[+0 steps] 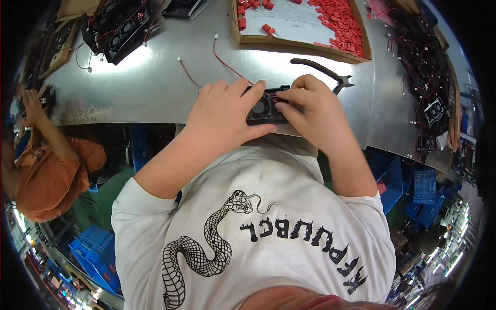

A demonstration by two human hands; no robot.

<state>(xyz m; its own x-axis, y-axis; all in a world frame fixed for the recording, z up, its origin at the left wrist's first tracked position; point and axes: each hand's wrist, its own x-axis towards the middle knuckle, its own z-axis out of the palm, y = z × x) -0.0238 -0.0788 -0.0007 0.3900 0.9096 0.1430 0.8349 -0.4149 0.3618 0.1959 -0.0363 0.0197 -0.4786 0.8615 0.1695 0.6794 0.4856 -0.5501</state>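
A black plastic housing with a round fan (260, 107) lies at the near edge of the metal table, between my hands. My left hand (219, 111) grips its left side, fingers over the far edge and thumb along the near edge. Thumb and index finger of my right hand (313, 108) are pinched together at the right part of the housing. Whatever they pinch is too small and covered to make out. Red and dark wires (227, 64) with white plugs run from behind my left hand onto the table.
Black-handled cutting pliers (323, 70) lie just beyond my right hand. A shallow cardboard tray (305, 50) holds many small red parts. More black fan housings (126, 33) lie at the far left, others (435, 112) at the right. A person in orange (57, 175) works at the left.
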